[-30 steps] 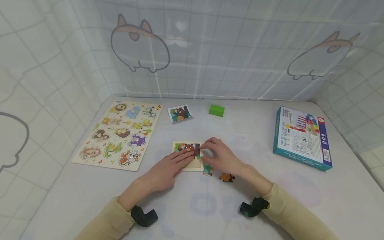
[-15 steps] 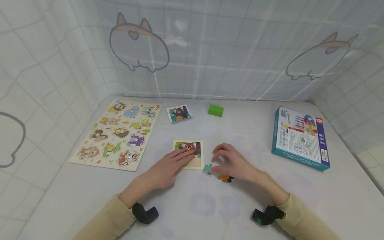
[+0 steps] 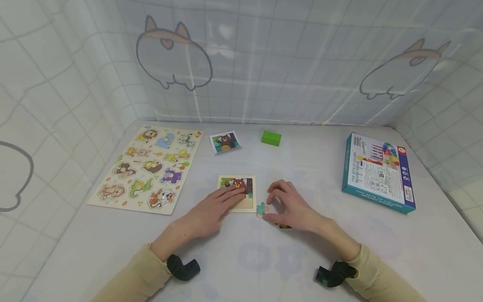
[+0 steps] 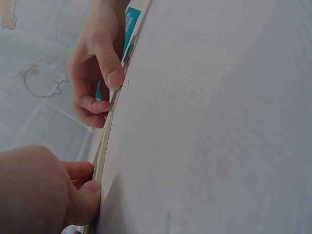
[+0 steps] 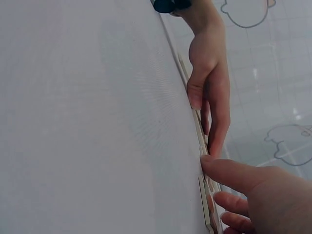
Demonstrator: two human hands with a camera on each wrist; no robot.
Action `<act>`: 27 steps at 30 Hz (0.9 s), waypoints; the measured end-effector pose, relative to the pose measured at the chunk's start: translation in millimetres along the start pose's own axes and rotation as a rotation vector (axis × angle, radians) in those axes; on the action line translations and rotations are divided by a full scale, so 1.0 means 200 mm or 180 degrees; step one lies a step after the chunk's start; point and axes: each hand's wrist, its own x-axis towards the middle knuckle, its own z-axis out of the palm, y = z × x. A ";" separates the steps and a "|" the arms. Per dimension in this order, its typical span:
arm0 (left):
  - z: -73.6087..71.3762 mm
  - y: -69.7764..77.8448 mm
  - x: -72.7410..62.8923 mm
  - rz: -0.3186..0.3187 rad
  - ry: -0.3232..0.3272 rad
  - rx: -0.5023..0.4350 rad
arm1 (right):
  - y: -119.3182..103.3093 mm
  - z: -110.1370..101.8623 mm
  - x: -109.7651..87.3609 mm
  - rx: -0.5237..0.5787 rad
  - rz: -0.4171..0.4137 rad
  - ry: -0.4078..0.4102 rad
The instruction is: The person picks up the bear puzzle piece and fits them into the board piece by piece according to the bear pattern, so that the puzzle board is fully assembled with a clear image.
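Observation:
A small wooden puzzle board (image 3: pixel 236 211) with a bear picture lies in the middle of the table; its lower part shows bare wood. My left hand (image 3: pixel 211 209) rests on the board, fairly straight fingers laid over the picture; the left wrist view shows that thumb (image 4: pixel 87 197) at the near edge. Just right of the board, my right hand (image 3: pixel 294 207) holds a teal jigsaw piece (image 3: pixel 260 209) between thumb and fingers, low at the table. Beneath that hand, a second jigsaw piece (image 3: pixel 284 226) is mostly hidden.
A large animal peg puzzle (image 3: pixel 141 172) lies at the left. Behind the board are a bear picture card (image 3: pixel 225 142) and a green block (image 3: pixel 271 138). A teal-edged box (image 3: pixel 379 172) lies at the right. Tiled-pattern walls (image 3: pixel 264 63) close off the back and sides.
My right hand has drawn back from the board's right edge to the teal jigsaw piece, which has turned and shifted slightly. My left hand stays on the board.

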 end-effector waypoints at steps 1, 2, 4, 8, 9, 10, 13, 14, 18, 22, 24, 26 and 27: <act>0.00 0.00 0.00 0.0006 0.0003 -0.0003 | 0.00 0.00 0.00 0.0016 -0.0010 0.0004; 0.00 0.00 0.00 0.0007 0.0003 -0.0009 | 0.00 0.00 0.00 0.0019 -0.0028 0.0010; 0.00 0.00 0.00 0.0012 0.0010 -0.0016 | 0.01 0.00 0.00 0.0031 -0.0068 0.0020; 0.00 0.00 0.00 0.0006 0.0021 -0.0034 | 0.00 -0.01 0.00 0.0050 -0.0122 0.0020; 0.00 0.00 0.00 0.0002 0.0018 -0.0039 | 0.00 -0.01 0.00 0.0068 -0.0124 0.0014; 0.00 0.00 0.00 -0.0001 0.0017 -0.0046 | 0.00 -0.01 0.00 0.0079 -0.0122 0.0008; 0.00 0.00 0.00 -0.0005 0.0014 -0.0058 | 0.01 -0.01 0.00 0.0082 -0.0122 -0.0010; 0.00 0.00 0.00 -0.0008 0.0013 -0.0058 | 0.01 -0.01 0.00 0.0083 -0.0123 -0.0015; 0.00 0.00 0.00 -0.0014 0.0013 -0.0044 | 0.01 -0.01 0.00 0.0101 -0.0126 -0.0044; 0.01 -0.01 0.00 0.0004 0.0015 0.0021 | 0.02 -0.01 0.00 0.0092 -0.0159 -0.0059; 0.02 -0.01 0.00 0.0028 0.0026 0.0076 | 0.02 -0.01 0.00 0.0075 -0.0195 -0.0054; 0.02 -0.01 0.00 0.0041 0.0040 0.0096 | 0.02 -0.01 0.00 0.0077 -0.0230 -0.0057; 0.02 -0.01 0.00 0.0039 0.0057 0.0083 | 0.02 -0.01 0.00 0.0074 -0.0250 -0.0062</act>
